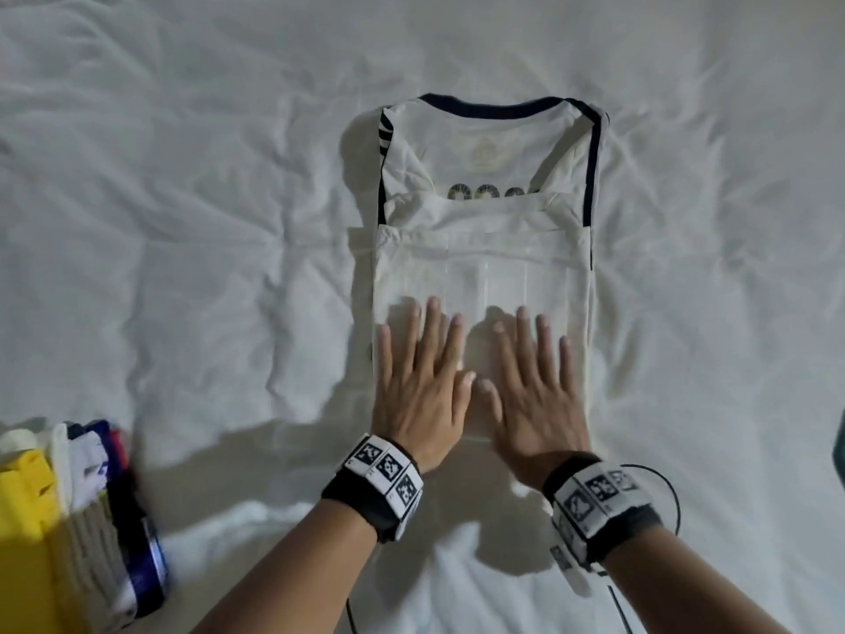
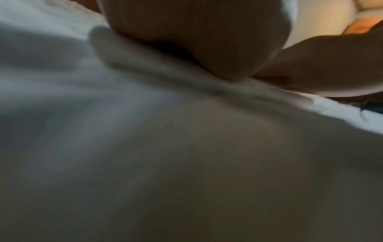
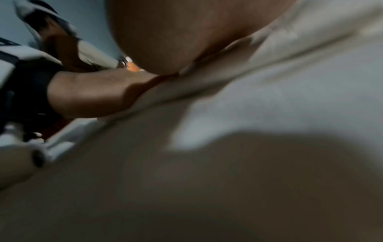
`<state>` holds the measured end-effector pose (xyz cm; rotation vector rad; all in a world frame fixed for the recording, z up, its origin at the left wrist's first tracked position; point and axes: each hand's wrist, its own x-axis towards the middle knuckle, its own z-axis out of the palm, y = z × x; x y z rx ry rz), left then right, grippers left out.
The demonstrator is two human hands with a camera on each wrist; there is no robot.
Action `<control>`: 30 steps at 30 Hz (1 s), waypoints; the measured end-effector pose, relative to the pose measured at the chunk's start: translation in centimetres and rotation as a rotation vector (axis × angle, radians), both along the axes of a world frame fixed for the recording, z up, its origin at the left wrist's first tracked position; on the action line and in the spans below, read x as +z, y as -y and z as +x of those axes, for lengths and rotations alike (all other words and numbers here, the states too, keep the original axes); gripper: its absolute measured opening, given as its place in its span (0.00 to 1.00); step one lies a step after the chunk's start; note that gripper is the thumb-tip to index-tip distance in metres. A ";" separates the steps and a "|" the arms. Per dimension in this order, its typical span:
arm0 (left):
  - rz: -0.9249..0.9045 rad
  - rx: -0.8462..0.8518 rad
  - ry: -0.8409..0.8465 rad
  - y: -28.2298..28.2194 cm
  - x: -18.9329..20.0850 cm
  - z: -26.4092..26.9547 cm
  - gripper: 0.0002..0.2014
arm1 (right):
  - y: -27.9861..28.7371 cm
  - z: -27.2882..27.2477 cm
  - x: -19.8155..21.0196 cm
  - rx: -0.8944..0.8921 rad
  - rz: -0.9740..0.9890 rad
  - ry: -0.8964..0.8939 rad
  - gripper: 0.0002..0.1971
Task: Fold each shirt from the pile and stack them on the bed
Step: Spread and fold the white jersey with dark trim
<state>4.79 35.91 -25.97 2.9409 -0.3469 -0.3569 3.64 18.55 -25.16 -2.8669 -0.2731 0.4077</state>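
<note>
- White shirt [image 1: 484,249] with dark collar trim lies flat near the middle of the bed [image 1: 183,199], collar toward the far edge, sides already turned in, lower part doubled up over the body.
- Left hand [image 1: 418,382]: fingers straight and spread wide, palm down on the near half of the folded shirt. Holds nothing.
- Right hand [image 1: 532,386]: the same, flat and spread, pressing just beside the left; thumbs nearly touching.
- Wrist views are blurred and dim; they show only the heels of the hands on pale cloth, which agrees with both palms lying flat.
- Stack of folded shirts [image 1: 82,510], yellow, white, grey and dark colours, sits at the bed's near left corner, well apart from the shirt in hand.
- Bands with printed markers on both wrists; a thin cable loops beside the right one.
- Step in hand, as I judge it: smoothing and setting the crease after the bottom fold.
- Fold looks unfinished: the collar end and a printed design remain uncovered beyond the doubled part.
- Next move likely calls for taking the near folded edge at both corners and bringing it up to the collar, or lifting the bundle onto the stack at the near left corner.
- Risk: thin slippery cloth may slide open when lifted; support from beneath.
</note>
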 end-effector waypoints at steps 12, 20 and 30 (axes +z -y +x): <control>0.050 0.210 -0.027 -5.5 0.5 -3.1 0.39 | 3.9 -3.6 -0.3 -0.054 -0.078 -0.074 0.40; 0.162 -0.167 -0.108 -5.0 1.1 -5.0 0.43 | 3.0 -4.4 -0.2 0.191 -0.119 -0.061 0.44; 0.243 -0.147 -0.164 -3.6 4.1 -4.2 0.27 | 2.1 -4.7 2.1 0.212 -0.210 0.020 0.29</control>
